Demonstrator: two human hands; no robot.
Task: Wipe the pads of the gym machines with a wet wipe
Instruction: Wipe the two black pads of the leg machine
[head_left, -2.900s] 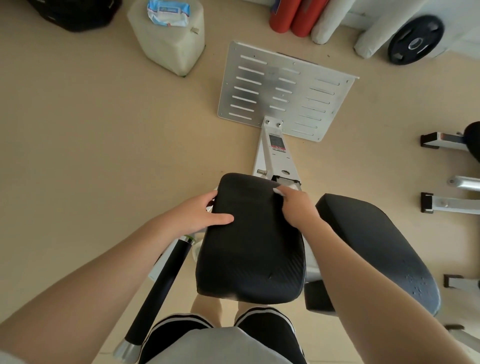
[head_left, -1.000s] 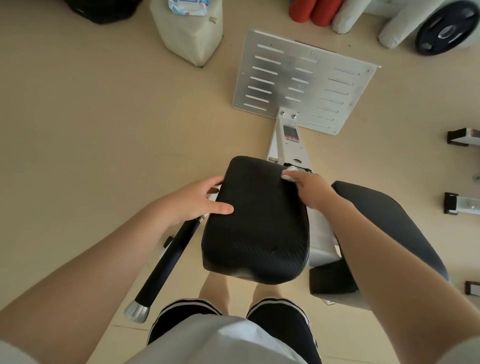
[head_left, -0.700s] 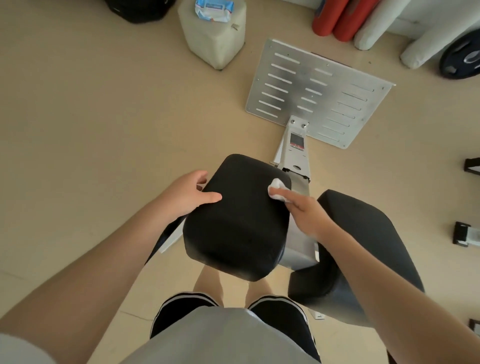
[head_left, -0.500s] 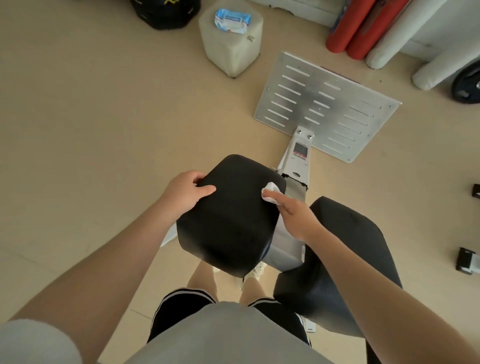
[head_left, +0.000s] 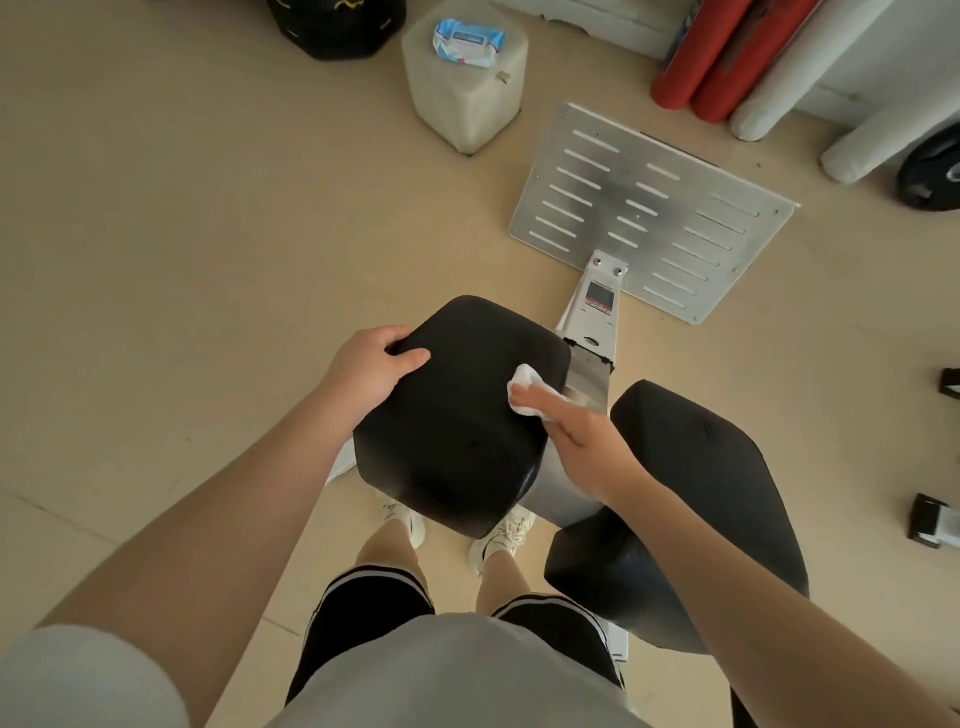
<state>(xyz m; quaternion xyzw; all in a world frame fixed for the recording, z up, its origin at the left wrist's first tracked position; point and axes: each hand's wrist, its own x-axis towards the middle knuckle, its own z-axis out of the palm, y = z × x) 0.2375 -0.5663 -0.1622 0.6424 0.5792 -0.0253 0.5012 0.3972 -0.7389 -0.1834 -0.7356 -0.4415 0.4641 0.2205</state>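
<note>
A black pad (head_left: 457, 415) of the gym machine sits in the middle of the head view. My left hand (head_left: 371, 364) grips its far-left corner, thumb on top and fingers curled over the edge. My right hand (head_left: 576, 441) presses a crumpled white wet wipe (head_left: 527, 387) against the pad's right side near the far corner, thumb stretched along it. A second, larger black pad (head_left: 696, 499) lies to the right, under my right forearm.
A slotted metal footplate (head_left: 649, 208) stands ahead on the machine's white beam (head_left: 597, 312). A pack of wipes (head_left: 467, 41) lies on a pale block (head_left: 467, 98) at the top. Red and white rolls (head_left: 727, 57) and a weight plate (head_left: 935, 171) are far right.
The wipe came out from behind the pad's far-right corner and moved down along its right side. My left hand shifted its grip to the far-left corner. The camera view tilted up.
</note>
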